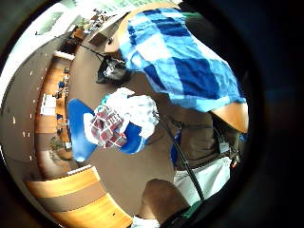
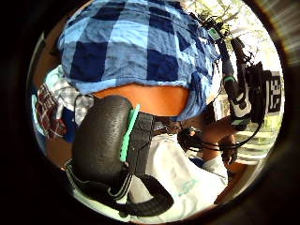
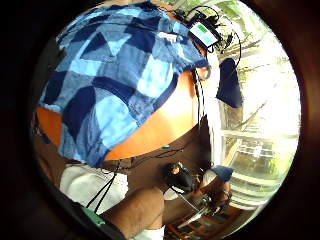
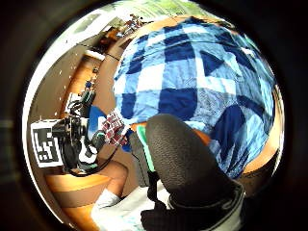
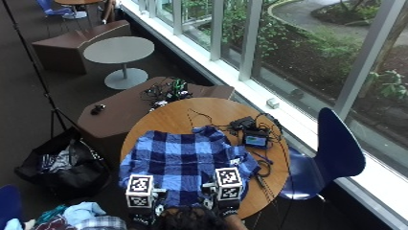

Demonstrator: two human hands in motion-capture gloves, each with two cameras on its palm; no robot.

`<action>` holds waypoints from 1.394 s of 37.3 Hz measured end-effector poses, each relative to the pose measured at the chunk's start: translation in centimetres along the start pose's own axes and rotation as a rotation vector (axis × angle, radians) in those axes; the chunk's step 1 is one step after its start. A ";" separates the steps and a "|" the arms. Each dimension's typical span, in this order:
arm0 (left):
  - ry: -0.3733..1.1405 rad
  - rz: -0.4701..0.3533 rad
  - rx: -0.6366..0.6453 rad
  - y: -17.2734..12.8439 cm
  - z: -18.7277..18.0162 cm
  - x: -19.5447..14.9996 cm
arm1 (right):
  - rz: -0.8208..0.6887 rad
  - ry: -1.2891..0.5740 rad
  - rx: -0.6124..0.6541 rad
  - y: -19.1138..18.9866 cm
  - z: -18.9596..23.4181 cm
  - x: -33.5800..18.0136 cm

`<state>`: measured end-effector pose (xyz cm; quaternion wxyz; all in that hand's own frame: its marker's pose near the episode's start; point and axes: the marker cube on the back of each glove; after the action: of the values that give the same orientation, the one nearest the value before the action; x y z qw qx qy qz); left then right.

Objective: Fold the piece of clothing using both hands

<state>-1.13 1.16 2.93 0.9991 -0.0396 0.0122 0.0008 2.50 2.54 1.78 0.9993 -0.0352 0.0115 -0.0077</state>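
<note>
1. Two gloved hands, the left hand [image 5: 141, 211] and the right hand [image 5: 224, 203], hover at the near rim of a round wooden surface [image 5: 210, 112], just short of a blue checked shirt [image 5: 185, 163] that lies spread flat ahead of them.
2. Whether the fingers are released or clenched cannot be told: the outside view shows only the backs of the hands, and the palm views show one padded black fingertip each, touching nothing. No cloth appears to be gripped.
3. Seen from the palm views, the shirt's hem drapes slightly over the rim on the side nearest the hands, while its far end reaches toward the tangle of cables and a small screen device [image 5: 256, 140] beyond the right hand.
4. Judged from this, the fold has not begun. The step in hand is likely the first grasp, best taken by both hands at once, each pinching a matching corner of the near hem.
5. Lifting evenly and carrying the edge away toward the far end should keep the fold square.
6. One caution: the sleeve beyond the right hand lies just beside the cables, so that side wants a clean lift to avoid dragging them.
</note>
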 end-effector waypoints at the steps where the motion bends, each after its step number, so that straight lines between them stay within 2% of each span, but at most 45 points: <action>1: 0.001 -0.009 -0.017 0.3 0.5 -0.2 | 0.007 0.002 -0.008 0.3 0.6 0.3; 10: -0.003 -0.027 -0.150 -0.2 5.9 -1.0 | 0.060 0.003 -0.118 1.1 5.7 2.7; 14: 0.025 -0.027 -0.142 -0.7 7.5 -1.3 | 0.051 -0.005 -0.151 1.1 7.0 3.2; 22: 0.070 -0.056 0.136 -1.9 8.9 -2.1 | 0.022 -0.073 -0.111 1.4 7.8 3.6; 24: 0.051 -0.078 0.235 -1.8 8.5 -2.3 | 0.014 -0.082 -0.054 1.1 7.7 3.8; 28: 0.022 -0.094 0.428 -1.2 7.4 -2.5 | -0.019 -0.062 0.143 0.4 7.0 4.2; 31: 0.054 -0.049 0.456 0.2 5.7 -2.3 | -0.094 -0.028 0.239 0.2 6.2 4.5; 33: 0.080 -0.003 0.468 1.5 3.9 -2.4 | -0.149 -0.010 0.251 0.7 5.2 4.8; 35: 0.097 0.052 0.477 2.5 2.0 -2.9 | -0.203 -0.002 0.212 1.9 3.4 5.2; 38: 0.140 0.151 0.454 3.7 -0.9 -3.7 | -0.286 -0.027 0.089 3.8 0.1 5.4; 41: 0.145 0.231 0.381 3.2 -2.6 -4.5 | -0.345 -0.086 -0.020 3.7 -3.1 5.6; 43: 0.103 0.281 0.299 1.4 -3.6 -5.0 | -0.366 -0.145 -0.079 2.2 -5.9 5.8; 45: 0.048 0.311 0.203 -1.1 -5.0 -5.4 | -0.378 -0.219 -0.125 -1.2 -8.3 6.0; 49: -0.009 0.304 0.033 -7.6 -7.6 -5.7 | -0.367 -0.373 -0.202 -11.7 -9.7 6.3; 52: -0.011 0.282 -0.064 -12.9 -7.5 -6.0 | -0.321 -0.453 -0.257 -18.7 -9.4 6.3</action>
<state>-7.31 -12.25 -3.42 0.9874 -0.0691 0.0124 0.1419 8.26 -16.84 -6.41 0.9497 -0.1637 -0.2166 -0.1559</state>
